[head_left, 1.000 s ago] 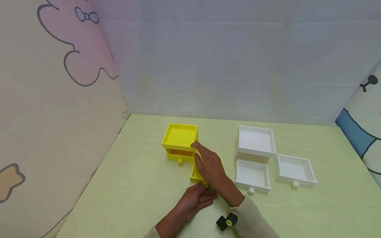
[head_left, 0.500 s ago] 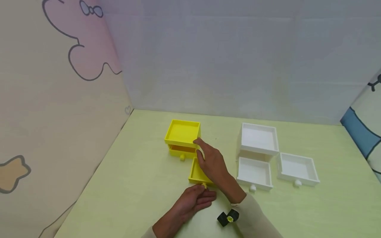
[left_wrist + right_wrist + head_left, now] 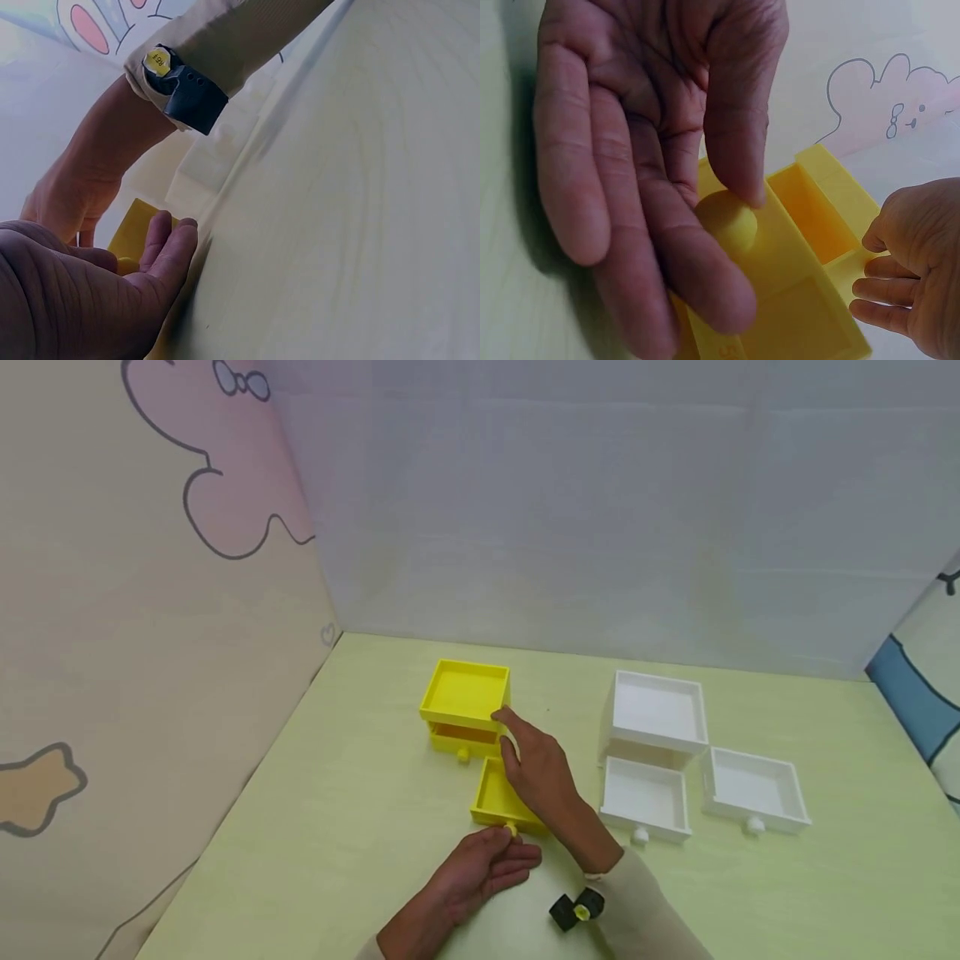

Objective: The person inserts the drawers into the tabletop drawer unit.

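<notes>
Low centre, my left hand (image 3: 478,865) pinches a drawer knob (image 3: 731,221); my loose right hand (image 3: 540,770) apparently steadies the yellow cabinet (image 3: 465,691).

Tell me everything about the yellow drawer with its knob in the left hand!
The yellow drawer is a shallow box, plastic by its look, with a round knob on its front. It is open side up, in front of the yellow cabinet and toward the right. The left hand pinches the knob; the right hand hides part of the drawer. I can't tell if it touches the cabinet.
</notes>
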The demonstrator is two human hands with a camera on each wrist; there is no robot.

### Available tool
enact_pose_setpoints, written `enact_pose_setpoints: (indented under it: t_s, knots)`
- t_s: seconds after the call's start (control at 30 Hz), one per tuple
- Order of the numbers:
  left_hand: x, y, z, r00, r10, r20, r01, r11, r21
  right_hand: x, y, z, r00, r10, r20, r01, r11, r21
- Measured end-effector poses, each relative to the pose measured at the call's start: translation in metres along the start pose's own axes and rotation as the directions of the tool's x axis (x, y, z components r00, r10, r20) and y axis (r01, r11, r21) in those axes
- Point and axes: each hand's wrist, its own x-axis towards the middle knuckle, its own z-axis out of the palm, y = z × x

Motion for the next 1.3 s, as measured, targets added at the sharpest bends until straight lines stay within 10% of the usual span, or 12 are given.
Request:
enact_pose_setpoints:
  t_s: [0.67,1.3]
  knots:
    - [-0.006,0.023,-0.012,0.996,0.089,0.01,-0.089,0.996,0.019,0.0,0.001,0.001,1.0,0.025,-0.003,-0.025,1.0,-0.008]
    - [-0.017,0.016,-0.015,0.995,0.09,-0.041,-0.087,0.993,0.076,0.0,0.002,0.002,1.0,0.004,-0.007,-0.004,1.0,-0.012]
